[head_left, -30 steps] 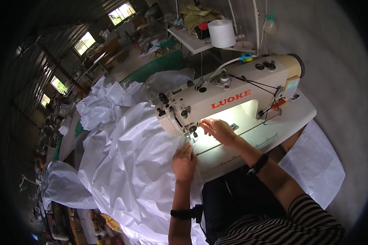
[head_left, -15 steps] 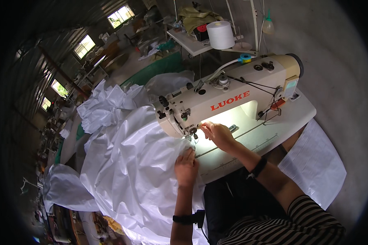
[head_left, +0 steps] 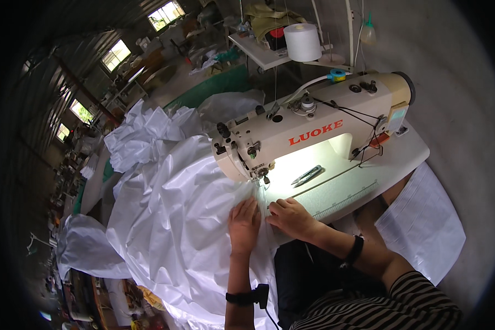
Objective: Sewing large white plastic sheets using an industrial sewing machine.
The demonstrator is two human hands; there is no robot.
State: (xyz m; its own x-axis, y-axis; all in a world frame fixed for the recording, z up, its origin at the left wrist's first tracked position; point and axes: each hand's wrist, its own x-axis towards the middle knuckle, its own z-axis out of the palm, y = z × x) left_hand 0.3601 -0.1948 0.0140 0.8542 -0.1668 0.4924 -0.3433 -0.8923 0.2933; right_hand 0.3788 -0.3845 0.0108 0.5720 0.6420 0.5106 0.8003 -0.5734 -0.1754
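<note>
A large crumpled white sheet, shiny like woven plastic, runs up to the needle area of a beige sewing machine. My left hand lies flat on the sheet just in front of the presser foot, fingers stretched toward it. Close beside it, my right hand is closed, fingertips pinched at the sheet's right edge; its curled fingers partly hide the grip. Thread snips rest on the lit machine bed under the arm.
The machine table ends at a rounded right corner. White sheeting hangs below it on the right. A white thread cone stands behind the machine. More bunched white material is piled at the left.
My right hand has come down from beside the needle to the sheet's edge near my left hand, uncovering the snips. My left hand has slid slightly left. The view has shifted a little.
</note>
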